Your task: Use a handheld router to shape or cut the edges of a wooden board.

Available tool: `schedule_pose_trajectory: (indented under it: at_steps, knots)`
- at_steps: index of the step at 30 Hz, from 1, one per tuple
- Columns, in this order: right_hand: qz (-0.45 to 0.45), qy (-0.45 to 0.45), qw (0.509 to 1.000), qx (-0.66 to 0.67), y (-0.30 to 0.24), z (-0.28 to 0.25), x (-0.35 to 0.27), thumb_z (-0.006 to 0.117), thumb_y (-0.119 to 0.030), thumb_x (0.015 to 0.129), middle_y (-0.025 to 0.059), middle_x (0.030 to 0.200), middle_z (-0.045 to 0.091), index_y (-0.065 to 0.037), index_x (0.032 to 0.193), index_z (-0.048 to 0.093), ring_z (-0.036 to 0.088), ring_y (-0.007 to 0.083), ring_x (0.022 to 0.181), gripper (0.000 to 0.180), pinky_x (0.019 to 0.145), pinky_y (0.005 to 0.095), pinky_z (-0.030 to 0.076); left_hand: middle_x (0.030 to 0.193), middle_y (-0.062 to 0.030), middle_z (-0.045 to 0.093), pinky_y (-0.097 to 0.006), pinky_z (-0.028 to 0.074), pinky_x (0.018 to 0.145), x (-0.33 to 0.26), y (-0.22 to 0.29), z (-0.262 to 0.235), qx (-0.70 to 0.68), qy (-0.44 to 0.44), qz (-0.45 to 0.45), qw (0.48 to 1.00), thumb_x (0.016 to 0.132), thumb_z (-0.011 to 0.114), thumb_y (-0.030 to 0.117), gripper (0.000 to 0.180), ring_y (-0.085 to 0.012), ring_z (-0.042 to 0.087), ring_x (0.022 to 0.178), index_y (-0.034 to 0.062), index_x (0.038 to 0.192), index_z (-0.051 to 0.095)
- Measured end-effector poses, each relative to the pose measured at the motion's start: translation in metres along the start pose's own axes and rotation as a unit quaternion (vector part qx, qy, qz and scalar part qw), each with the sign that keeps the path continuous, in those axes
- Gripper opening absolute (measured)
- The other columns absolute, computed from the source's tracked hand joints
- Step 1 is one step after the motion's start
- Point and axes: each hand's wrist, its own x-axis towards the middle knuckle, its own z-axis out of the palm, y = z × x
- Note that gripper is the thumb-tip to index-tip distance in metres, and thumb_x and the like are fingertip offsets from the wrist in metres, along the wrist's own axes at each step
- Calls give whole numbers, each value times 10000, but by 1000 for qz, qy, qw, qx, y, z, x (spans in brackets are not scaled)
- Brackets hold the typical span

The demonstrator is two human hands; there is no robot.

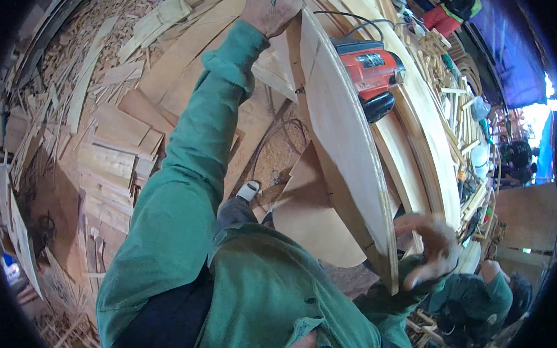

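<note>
A long curved plywood panel (345, 127) stands on edge in front of me, slanting from the top middle to the lower right. My left hand (276, 10) is closed on its far end, arm stretched out. Beside the panel's near end is my right hand (432, 249), smeared by motion. Its thumb and fingers curve apart in a C with nothing visible between them; whether it touches the panel I cannot tell. Just right of the panel, a red and black corded power tool (371, 71), apparently an electric planer, rests on long curved wooden strips (423, 149).
Thin wood offcuts (107, 175) and scraps cover the floor at left. A brown sheet (311, 210) lies below the panel, near a loose cable (270, 134) and my shoe (248, 191). Other people are at the lower right (477, 302) and upper right (454, 7).
</note>
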Motion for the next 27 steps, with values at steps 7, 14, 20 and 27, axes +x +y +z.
schedule_pose_trajectory:
  at_steps: [7,14,20,27]
  knots:
    - [28,406,911,70,117,-107,113,642,-337,910,96,1089,629,-13,1188,582,608,180,1001,431,889,323,497,901,-120,574,-370,439,824,4,2,-17,12,-70,-121,990,971,445,208,319,-248,557,877,-10,816,618]
    - [6,323,914,246,175,-147,209,558,-601,904,66,1080,638,-115,1223,554,637,222,939,581,853,430,517,1104,-100,581,-322,457,882,0,22,-29,-61,-61,-301,950,993,458,225,327,-196,568,994,-16,913,664]
    - [-81,302,860,404,174,-151,247,464,-586,956,87,1124,658,-69,1218,571,655,242,961,589,824,433,545,1197,-137,614,-366,390,1041,-21,4,-43,39,-37,-180,982,969,514,178,257,-286,503,1229,15,1046,697]
    - [-59,295,932,204,121,-170,257,639,-400,922,56,880,689,-47,1026,640,667,131,731,368,618,267,531,1196,-155,622,-380,467,955,-5,29,-36,117,-25,-140,983,920,570,165,201,-314,566,1145,41,1026,689]
